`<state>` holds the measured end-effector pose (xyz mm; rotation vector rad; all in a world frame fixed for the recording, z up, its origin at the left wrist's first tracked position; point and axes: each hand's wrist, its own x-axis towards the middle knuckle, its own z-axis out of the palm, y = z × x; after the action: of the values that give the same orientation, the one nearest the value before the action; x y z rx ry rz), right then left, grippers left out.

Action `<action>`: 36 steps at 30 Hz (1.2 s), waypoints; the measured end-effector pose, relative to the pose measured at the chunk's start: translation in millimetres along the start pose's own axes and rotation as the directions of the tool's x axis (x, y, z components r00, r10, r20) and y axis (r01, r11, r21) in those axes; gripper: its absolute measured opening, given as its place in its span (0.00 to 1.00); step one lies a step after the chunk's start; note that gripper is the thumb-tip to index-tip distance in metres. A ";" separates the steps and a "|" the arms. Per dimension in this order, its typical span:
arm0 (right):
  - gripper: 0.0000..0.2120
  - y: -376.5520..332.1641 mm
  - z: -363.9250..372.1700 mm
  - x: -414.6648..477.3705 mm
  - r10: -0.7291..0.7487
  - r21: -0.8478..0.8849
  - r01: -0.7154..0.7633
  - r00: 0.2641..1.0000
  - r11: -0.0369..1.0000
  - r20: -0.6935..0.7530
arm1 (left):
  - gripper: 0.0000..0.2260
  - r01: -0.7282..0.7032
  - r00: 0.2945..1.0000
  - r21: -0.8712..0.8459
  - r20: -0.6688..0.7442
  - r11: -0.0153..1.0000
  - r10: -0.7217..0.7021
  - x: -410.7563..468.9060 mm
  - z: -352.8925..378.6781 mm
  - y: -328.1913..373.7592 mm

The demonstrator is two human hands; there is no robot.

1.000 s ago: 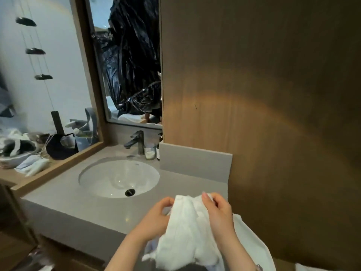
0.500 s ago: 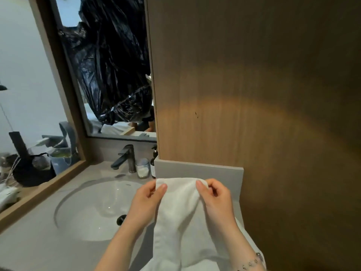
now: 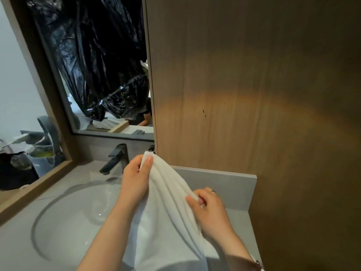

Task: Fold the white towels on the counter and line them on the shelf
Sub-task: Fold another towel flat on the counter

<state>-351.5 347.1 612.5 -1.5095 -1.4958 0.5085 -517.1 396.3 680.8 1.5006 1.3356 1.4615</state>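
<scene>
The left hand (image 3: 134, 180) pinches the white towel (image 3: 166, 216) at 12 o'clock. The right hand (image 3: 211, 214) grips its edge at 3. If a pinch slips, it could flop into the sink (image 3: 64, 222) at 9.

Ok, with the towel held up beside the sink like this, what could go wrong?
The white towel hangs bunched between the left hand, pinching a raised corner, and the right hand, gripping lower down, so the fold may come out crooked. The left hand is close to the faucet and sink; the towel could brush them and pick up any water.
</scene>
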 end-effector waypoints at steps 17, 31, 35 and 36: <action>0.22 13.8 -11.8 0.4 0.144 -0.157 -0.143 0.990 0.977 -0.003 | 0.10 0.117 0.993 -0.122 0.049 0.986 -0.112 76.1 2.9 -18.9; 0.19 -5.2 -18.2 11.7 0.208 0.286 -0.154 0.963 0.946 -0.170 | 0.15 0.137 0.989 -0.055 0.058 0.989 -0.134 77.8 -14.6 -31.2; 0.22 -30.4 -13.9 28.2 0.099 0.217 -0.057 0.977 0.975 -0.189 | 0.11 -0.059 0.970 0.017 0.237 0.998 0.053 56.4 -9.0 -16.5; 0.23 -36.1 -10.8 31.8 0.069 0.213 -0.028 0.980 0.977 -0.185 | 0.09 -0.095 0.954 0.018 0.288 0.995 0.085 50.9 -5.2 -14.0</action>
<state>-357.2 367.6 657.1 -1.3908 -1.2195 0.5171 -532.3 447.0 684.3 1.7388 1.1321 1.2232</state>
